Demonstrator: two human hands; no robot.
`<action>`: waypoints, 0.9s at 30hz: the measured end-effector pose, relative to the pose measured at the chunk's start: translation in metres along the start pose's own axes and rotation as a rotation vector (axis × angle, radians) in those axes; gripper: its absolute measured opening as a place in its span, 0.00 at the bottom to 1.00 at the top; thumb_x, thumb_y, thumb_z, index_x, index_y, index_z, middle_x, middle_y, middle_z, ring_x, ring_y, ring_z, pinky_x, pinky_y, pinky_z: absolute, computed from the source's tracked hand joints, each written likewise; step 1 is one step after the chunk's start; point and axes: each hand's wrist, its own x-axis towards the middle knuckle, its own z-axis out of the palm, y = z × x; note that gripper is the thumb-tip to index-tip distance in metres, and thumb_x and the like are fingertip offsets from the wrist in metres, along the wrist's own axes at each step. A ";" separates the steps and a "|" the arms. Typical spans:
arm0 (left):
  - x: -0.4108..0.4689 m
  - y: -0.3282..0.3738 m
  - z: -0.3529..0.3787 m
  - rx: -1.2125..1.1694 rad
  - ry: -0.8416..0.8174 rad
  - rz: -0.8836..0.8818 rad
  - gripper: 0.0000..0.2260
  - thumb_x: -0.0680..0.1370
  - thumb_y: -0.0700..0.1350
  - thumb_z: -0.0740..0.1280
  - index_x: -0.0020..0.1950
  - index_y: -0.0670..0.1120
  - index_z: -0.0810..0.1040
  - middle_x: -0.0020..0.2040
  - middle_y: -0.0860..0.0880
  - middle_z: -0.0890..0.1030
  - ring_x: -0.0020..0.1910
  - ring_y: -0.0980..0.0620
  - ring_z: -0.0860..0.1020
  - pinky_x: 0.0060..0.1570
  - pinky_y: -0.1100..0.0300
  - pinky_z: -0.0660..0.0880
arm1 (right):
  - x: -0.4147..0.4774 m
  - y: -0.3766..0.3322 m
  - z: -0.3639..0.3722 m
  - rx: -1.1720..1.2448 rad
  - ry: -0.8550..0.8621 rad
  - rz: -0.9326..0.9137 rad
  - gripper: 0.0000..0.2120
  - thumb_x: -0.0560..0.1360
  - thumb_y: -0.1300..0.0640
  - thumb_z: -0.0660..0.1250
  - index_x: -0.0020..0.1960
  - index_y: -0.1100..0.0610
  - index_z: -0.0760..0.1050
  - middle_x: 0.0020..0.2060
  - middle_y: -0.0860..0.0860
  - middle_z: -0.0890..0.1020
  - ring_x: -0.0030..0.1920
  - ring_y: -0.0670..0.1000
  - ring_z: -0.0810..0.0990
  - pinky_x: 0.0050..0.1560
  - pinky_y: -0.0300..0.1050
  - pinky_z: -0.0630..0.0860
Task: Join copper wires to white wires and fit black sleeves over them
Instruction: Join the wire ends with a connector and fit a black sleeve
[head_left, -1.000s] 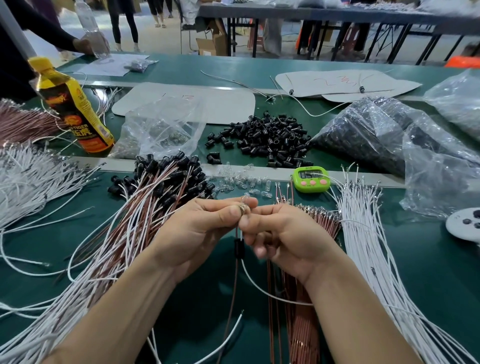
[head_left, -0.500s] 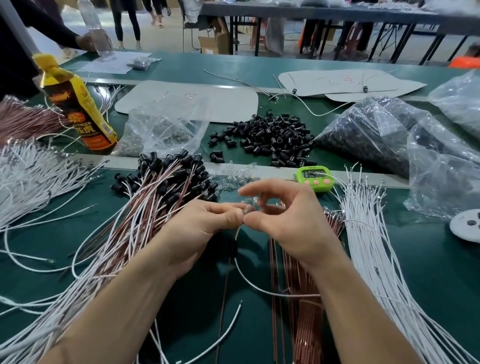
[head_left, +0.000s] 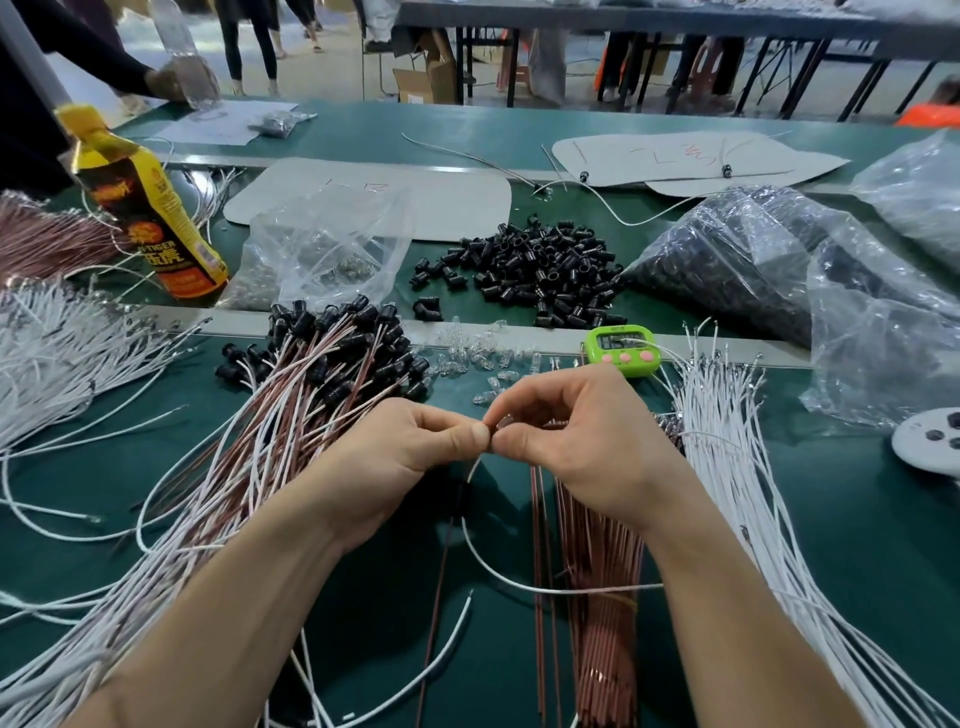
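Copper wire (head_left: 439, 582) and white wire (head_left: 498, 577) both hung from one pinch point above the green surface (head_left: 857, 545), just in front of the person. The left hand (head_left: 410, 457) and right hand (head_left: 582, 447) met there thumb to thumb. The fingers (head_left: 467, 436) of each were clamped together on the top of the white wire. The copper end was hidden behind them, so the joint itself could not be seen. Below the pinch, a dark piece that looked like a sleeve (head_left: 462, 501) sat on the strands, though shadow made it hard to be sure.

These wires would likely weigh next to nothing. The white one looped in a soft curve, so it seemed limp and a little springy. The copper one ran down almost straight, so it was probably stiffer and would keep a kink if bent. The bare tips looked fine enough to fray or snap under rough twisting. The best hold was likely right beside the joint, with fingertips only, since a grip lower down would let the ends wander. Smooth insulation could slip through dry fingers.

A sleeve seemed a small, hard, light piece, best pinched by its sides and slid along the strands. More lay heaped (head_left: 540, 270) well beyond the hands.
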 end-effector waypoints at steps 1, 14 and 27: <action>0.000 0.000 0.001 -0.009 0.008 0.005 0.17 0.72 0.52 0.76 0.49 0.38 0.87 0.44 0.35 0.81 0.44 0.43 0.76 0.48 0.50 0.75 | 0.000 0.001 0.000 0.008 0.009 -0.004 0.06 0.73 0.62 0.78 0.43 0.51 0.87 0.36 0.50 0.87 0.36 0.46 0.82 0.41 0.42 0.80; -0.003 0.004 0.008 0.174 -0.043 -0.053 0.14 0.70 0.39 0.80 0.54 0.47 0.86 0.42 0.43 0.87 0.38 0.51 0.82 0.38 0.63 0.79 | 0.001 0.010 -0.010 0.312 0.173 0.008 0.14 0.74 0.71 0.74 0.40 0.53 0.86 0.32 0.51 0.84 0.30 0.51 0.83 0.35 0.42 0.81; -0.002 0.004 0.019 -0.014 0.081 0.055 0.04 0.74 0.35 0.74 0.48 0.40 0.86 0.39 0.42 0.85 0.38 0.51 0.84 0.40 0.63 0.80 | 0.000 0.009 -0.006 0.323 0.085 -0.013 0.14 0.74 0.73 0.73 0.40 0.55 0.85 0.33 0.52 0.85 0.33 0.50 0.84 0.35 0.42 0.82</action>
